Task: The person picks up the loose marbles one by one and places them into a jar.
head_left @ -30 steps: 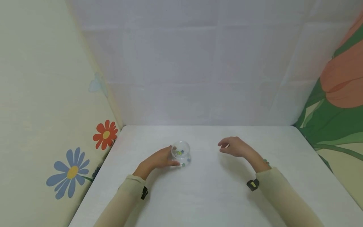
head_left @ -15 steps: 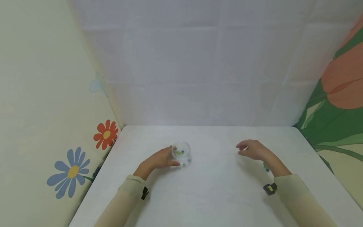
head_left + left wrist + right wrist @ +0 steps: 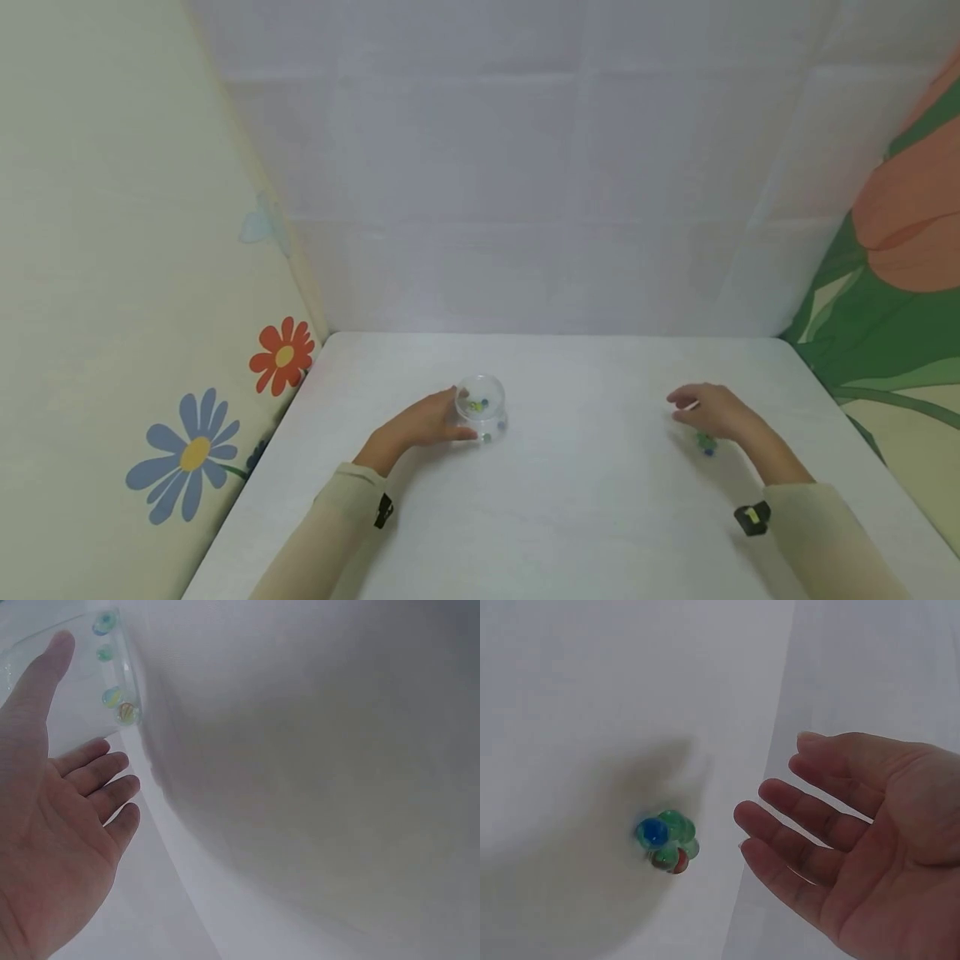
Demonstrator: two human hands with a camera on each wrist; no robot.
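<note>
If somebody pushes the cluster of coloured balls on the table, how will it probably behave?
The balls look round, with no rim visible around them, so they would likely scatter and roll. Their shiny, glass-like surfaces may be slippery. They seem stiff, keeping round shapes where piled together.

sleeves (image 3: 322,525) cropped, clustered marbles (image 3: 673,826) partly hidden

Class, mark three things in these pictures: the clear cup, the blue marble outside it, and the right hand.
Clear cup (image 3: 491,420): head view, on its front wall.
Blue marble (image 3: 653,833): right wrist view, on its visible middle.
Right hand (image 3: 714,410): head view, on its back.
</note>
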